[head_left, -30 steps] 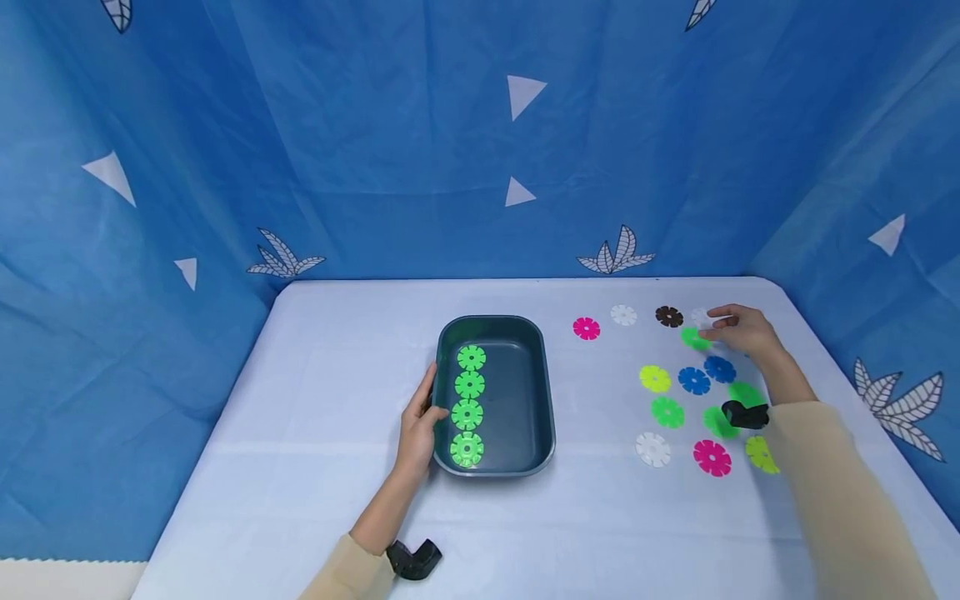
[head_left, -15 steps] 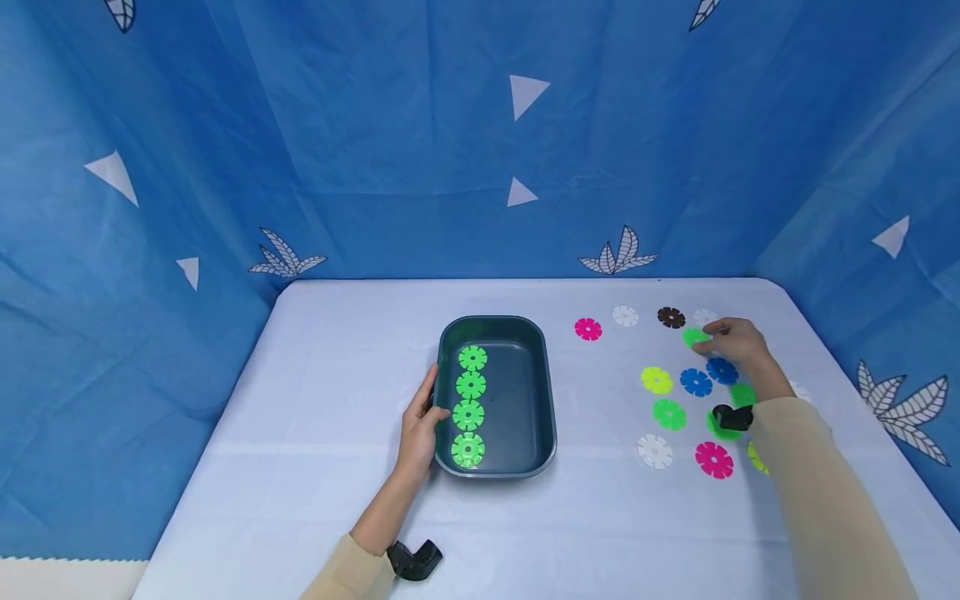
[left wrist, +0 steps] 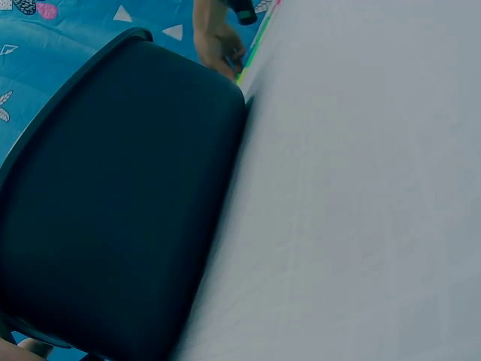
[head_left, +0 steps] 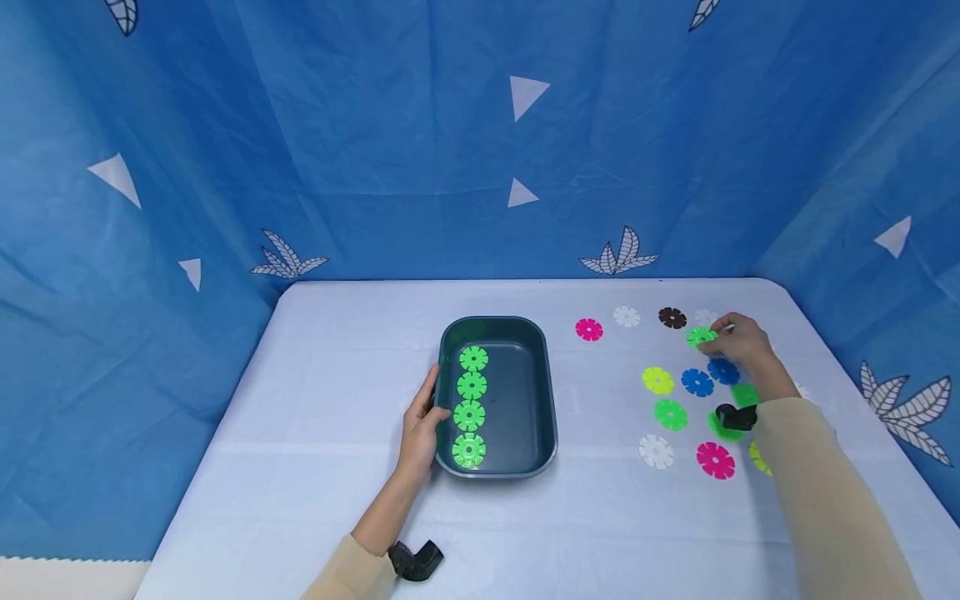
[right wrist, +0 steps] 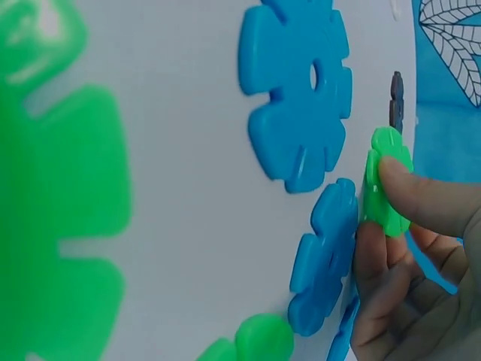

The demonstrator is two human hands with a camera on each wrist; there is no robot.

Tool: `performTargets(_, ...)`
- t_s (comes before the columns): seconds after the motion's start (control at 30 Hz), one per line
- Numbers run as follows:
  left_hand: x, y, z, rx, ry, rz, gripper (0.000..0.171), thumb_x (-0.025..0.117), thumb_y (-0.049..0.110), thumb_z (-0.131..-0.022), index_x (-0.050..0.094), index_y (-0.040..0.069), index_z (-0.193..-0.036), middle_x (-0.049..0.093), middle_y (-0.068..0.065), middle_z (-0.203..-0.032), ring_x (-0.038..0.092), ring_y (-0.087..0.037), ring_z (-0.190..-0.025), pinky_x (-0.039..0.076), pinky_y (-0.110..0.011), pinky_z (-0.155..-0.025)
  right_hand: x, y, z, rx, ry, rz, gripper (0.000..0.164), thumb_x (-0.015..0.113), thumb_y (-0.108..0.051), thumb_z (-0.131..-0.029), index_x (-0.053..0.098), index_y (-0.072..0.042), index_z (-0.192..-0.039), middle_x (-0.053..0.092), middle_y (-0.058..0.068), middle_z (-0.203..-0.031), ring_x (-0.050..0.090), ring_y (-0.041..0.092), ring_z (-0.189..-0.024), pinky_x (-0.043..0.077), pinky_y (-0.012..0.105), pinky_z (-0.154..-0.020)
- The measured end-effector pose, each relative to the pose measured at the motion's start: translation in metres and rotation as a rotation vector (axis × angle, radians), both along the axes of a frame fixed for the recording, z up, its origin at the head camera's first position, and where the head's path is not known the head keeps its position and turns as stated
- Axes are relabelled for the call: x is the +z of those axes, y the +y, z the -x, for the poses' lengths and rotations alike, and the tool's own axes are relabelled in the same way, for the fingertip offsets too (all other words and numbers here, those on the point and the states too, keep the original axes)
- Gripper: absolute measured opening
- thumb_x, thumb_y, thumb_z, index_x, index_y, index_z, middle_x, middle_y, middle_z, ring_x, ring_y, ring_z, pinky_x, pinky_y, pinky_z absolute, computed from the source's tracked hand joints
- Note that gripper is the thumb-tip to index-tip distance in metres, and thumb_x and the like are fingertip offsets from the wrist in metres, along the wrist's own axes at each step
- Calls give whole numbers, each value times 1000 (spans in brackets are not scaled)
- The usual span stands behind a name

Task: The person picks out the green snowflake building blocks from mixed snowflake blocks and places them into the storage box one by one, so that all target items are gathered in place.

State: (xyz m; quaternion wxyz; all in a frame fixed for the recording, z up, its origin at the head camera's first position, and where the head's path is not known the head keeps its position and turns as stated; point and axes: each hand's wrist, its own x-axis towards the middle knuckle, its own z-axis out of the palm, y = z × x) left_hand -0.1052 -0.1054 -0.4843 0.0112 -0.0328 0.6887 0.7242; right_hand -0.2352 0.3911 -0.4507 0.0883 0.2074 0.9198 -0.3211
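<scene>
My left hand [head_left: 417, 437] holds the left wall of a dark rectangular plastic tray [head_left: 517, 408], thumb over the rim and fingers along the outside. Inside, several green notched plastic discs [head_left: 472, 385] form a column along the left side. Over at the right of the table, my right hand [head_left: 741, 342] pinches another green notched disc [right wrist: 387, 195] between thumb and fingers. That disc is tipped up on edge in the right wrist view, near two blue discs [right wrist: 301, 98]. The tray's outer side [left wrist: 120, 195] fills much of the left wrist view.
Loose discs lie around my right hand: brown [head_left: 672, 317], white [head_left: 656, 452], pink [head_left: 716, 460], yellow [head_left: 658, 381] and green [head_left: 671, 414]. My right sleeve [head_left: 825, 492] covers part of a yellow one. A blue patterned curtain [head_left: 420, 167] stands behind the white table [head_left: 322, 375].
My right hand has come down a little onto the green disc, taken it between thumb and fingers and tilted it up. My left hand and the tray stay put.
</scene>
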Motion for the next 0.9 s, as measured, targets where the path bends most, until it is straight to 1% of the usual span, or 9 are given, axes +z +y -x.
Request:
performTargets(0.1,0,0,-1,0,-3,1,73,44,-2,-88,29,21,-155,18,-1,-164,12,-25,-152,19,-50,-118,-1,5,1,-5,14,64,38,65,-12,-89,49,5,-119,52,19,-99,60,18,-74,45,25,-60)
performTargets(0.2,0,0,-1,-1,-3,4,73,44,-2,-88,30,23,-155,18,-1,-164,12,-26,-152,19,-50,-119,-3,11,2,-7,29,131,35,59,-7,-90,49,7,-120,54,19,-95,61,11,-64,49,22,-55)
performTargets(0.37,0,0,-1,3,-5,5,73,44,-1,-88,30,23,-155,18,-1,-164,12,-25,-152,18,-49,-119,-2,14,3,17,44,199,40,55,-7,-92,46,8,-128,57,14,-94,61,7,-65,53,25,-58)
performTargets(0.47,0,-1,-1,5,-8,5,73,44,-1,-88,30,23,-155,18,0,-164,11,-25,-152,18,-49,-119,6,8,2,65,45,216,42,55,-10,-93,46,8,-130,56,14,-99,61,7,-69,55,25,-63)
performTargets(0.5,0,0,-1,6,-10,7,73,44,-1,-87,30,23,-155,19,0,-164,11,-25,-152,18,-49,-119,10,4,1,75,48,232,40,56,-11,-93,48,7,-128,56,14,-98,62,8,-69,55,26,-63)
performTargets(0.7,1,0,0,12,-5,10,73,44,-1,-87,30,20,-155,19,-1,-164,12,-25,-152,18,-50,-119,40,-37,-4,277,47,281,38,58,-15,-96,48,7,-126,56,8,-95,66,12,-79,55,27,-71)
performTargets(0.73,2,0,0,11,-4,8,73,44,-1,-87,30,20,-155,19,-1,-164,12,-25,-152,18,-50,-119,44,-46,-5,325,43,278,39,58,-15,-97,46,7,-127,56,8,-97,65,14,-82,54,28,-73)
performTargets(0.8,2,0,0,9,-5,7,73,44,-1,-87,29,20,-155,19,0,-164,13,-25,-152,19,-50,-119,52,-65,-8,391,37,296,37,59,-14,-96,47,6,-125,56,8,-96,66,19,-86,54,30,-74)
performTargets(0.9,1,0,0,7,-7,10,73,44,-1,-87,29,21,-155,19,-1,-164,14,-26,-151,21,-50,-118,60,-94,-13,485,40,324,31,61,-12,-94,51,4,-119,56,10,-96,63,27,-87,53,34,-74)
